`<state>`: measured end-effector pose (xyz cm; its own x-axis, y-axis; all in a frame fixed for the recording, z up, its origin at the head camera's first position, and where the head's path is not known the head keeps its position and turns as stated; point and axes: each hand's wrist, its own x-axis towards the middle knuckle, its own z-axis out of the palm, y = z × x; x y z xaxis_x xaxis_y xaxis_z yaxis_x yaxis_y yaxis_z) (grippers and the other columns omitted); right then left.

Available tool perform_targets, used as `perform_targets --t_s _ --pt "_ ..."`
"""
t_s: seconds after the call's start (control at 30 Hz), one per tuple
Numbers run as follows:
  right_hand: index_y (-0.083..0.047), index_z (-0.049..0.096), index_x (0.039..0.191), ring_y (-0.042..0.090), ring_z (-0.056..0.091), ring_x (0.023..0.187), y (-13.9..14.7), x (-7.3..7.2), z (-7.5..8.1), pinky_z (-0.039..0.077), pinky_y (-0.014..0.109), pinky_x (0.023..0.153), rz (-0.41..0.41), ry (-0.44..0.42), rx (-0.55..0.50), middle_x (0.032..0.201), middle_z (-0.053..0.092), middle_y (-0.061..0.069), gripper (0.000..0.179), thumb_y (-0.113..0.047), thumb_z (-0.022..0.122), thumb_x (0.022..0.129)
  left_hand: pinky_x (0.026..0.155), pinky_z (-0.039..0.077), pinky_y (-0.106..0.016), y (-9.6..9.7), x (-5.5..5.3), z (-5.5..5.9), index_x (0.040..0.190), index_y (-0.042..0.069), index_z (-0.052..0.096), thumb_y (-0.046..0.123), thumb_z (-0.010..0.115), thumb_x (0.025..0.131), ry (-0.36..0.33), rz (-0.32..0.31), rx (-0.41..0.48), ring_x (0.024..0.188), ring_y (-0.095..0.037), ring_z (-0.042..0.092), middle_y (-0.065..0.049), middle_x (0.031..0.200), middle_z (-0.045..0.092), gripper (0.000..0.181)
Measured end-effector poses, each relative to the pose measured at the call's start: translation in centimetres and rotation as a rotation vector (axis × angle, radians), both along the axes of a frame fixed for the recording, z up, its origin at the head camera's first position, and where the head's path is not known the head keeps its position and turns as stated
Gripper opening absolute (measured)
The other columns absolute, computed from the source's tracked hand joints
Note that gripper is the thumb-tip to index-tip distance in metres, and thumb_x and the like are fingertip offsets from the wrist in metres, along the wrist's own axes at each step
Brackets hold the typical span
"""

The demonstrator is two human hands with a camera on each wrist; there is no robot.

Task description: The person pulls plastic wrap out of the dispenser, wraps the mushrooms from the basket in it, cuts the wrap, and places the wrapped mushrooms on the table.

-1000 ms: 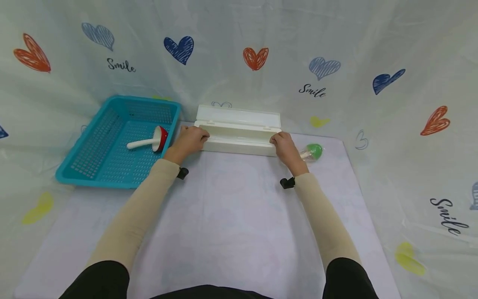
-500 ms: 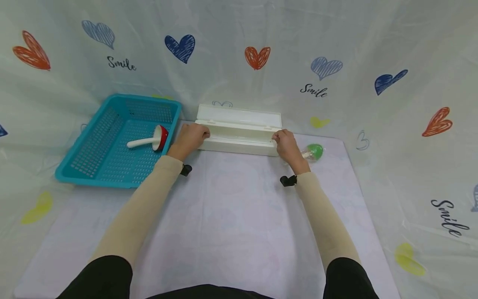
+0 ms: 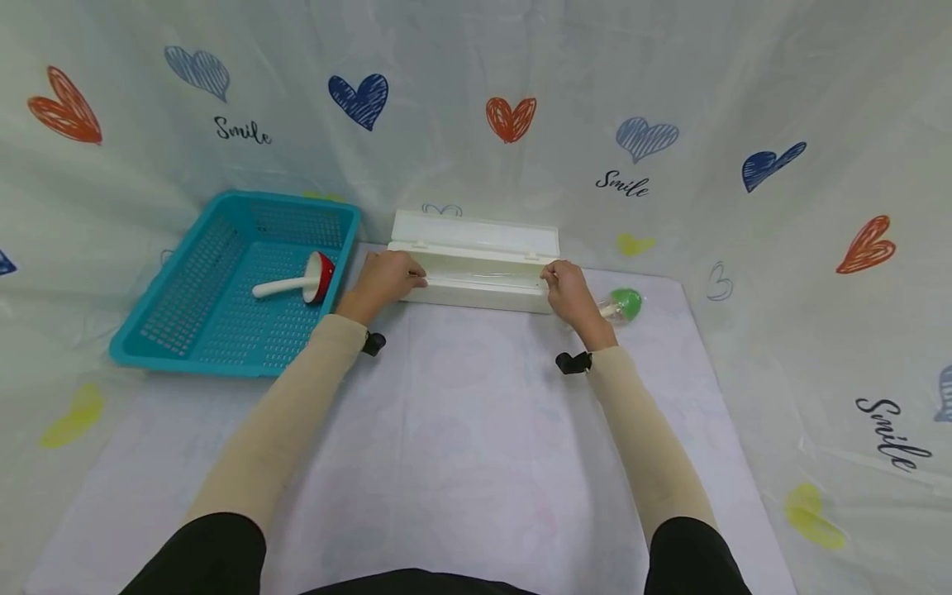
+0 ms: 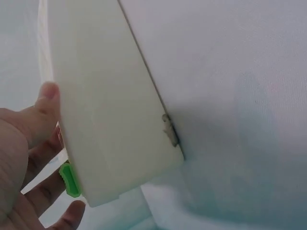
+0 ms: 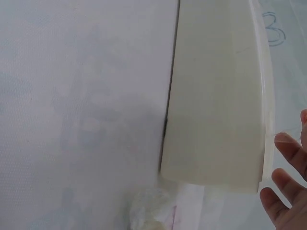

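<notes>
A long white cling film box [image 3: 476, 294] lies against the back sheet, its lid [image 3: 476, 234] tipped back. Clear film glints inside, between the hands. My left hand [image 3: 383, 281] pinches at the film's left end. In the left wrist view, its thumb lies along the box's upper edge, near a small green slider [image 4: 70, 180] at the end. The right hand [image 3: 568, 293] pinches the other end with thumb and forefinger; in the right wrist view, several of its fingertips [image 5: 283, 139] stand close to the box's rim.
At the left stands a blue perforated basket [image 3: 201, 364] holding a red and white mushroom-shaped thing with a white handle [image 3: 278, 287]. Right of the box lies a clear, green-topped item [image 3: 628, 302]. A printed sheet [image 3: 439, 49] hangs behind the white-covered table [image 3: 476, 446].
My left hand has shifted slightly right and toward me over the front of the box. Film glints show more clearly between the hands. The right hand has hardly moved.
</notes>
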<state>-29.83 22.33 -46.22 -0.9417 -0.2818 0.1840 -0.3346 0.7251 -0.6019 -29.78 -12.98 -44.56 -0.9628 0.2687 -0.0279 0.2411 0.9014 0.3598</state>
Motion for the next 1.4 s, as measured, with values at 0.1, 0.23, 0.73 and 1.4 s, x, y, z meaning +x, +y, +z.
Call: perform_targets --t_s 0.1,0.23,0.73,1.4 --pt "0.014 0.060 0.114 0.041 0.060 0.107 0.0 0.1 0.0 0.048 0.054 0.100 0.003 0.003 -0.006 0.117 0.064 0.031 0.029 -0.008 0.043 0.110 0.105 0.041 -0.058 0.0 0.0 -0.2 0.118 0.015 0.079 0.028 0.069 0.100 0.042 -0.003 -0.007 0.119 -0.030 0.066 -0.006 0.120 0.076 0.025" --pt "0.009 0.059 0.117 0.033 0.056 0.090 -0.1 0.3 0.0 0.049 0.048 0.088 -0.020 -0.021 -0.012 0.118 0.065 0.027 0.030 -0.013 0.040 0.111 0.103 0.044 -0.057 0.0 0.1 -0.2 0.117 0.011 0.077 0.026 0.062 0.104 0.102 0.003 0.018 0.114 -0.030 0.068 -0.008 0.116 0.077 0.025" --pt "-0.003 0.060 0.114 0.032 0.064 0.089 0.1 1.4 -0.5 0.051 0.046 0.085 -0.038 -0.017 -0.079 0.111 0.072 0.016 0.027 -0.024 0.044 0.112 0.096 0.050 -0.048 -0.4 0.6 0.3 0.116 0.004 0.068 0.024 0.054 0.108 0.106 0.000 0.169 0.098 -0.030 0.063 -0.014 0.106 0.072 0.026" --pt "0.000 0.073 0.112 0.034 0.071 0.102 0.4 1.6 -0.2 0.056 0.048 0.090 -0.044 0.119 -0.050 0.107 0.077 0.017 0.019 -0.013 0.067 0.100 0.093 0.055 -0.046 -1.6 1.3 0.2 0.117 -0.001 0.075 0.014 0.068 0.100 0.145 -0.111 0.164 0.105 -0.033 0.065 -0.019 0.115 0.070 0.023"
